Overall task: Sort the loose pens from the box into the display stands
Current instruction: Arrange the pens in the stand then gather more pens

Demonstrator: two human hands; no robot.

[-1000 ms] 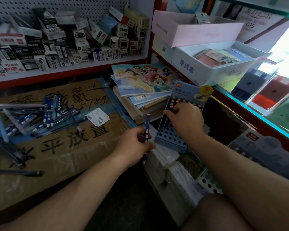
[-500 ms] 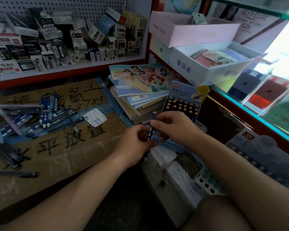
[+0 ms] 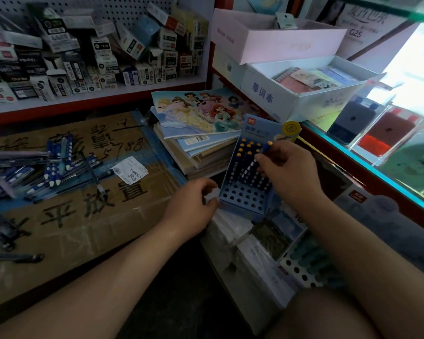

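A person's right hand (image 3: 287, 172) pinches 1 blue pen (image 3: 251, 165) between thumb and fingertips, slanted over the filled back rows of a blue display stand (image 3: 242, 199). The left hand (image 3: 194, 204) curls at the stand's near left corner; whether it truly grips cannot be told. More loose pens (image 3: 54, 165) lie toward the left edge of the cardboard box (image 3: 83, 216). The stand appears tilted on uneven packs, so a skewed push could miss the hole and tip it, spilling seated pens.
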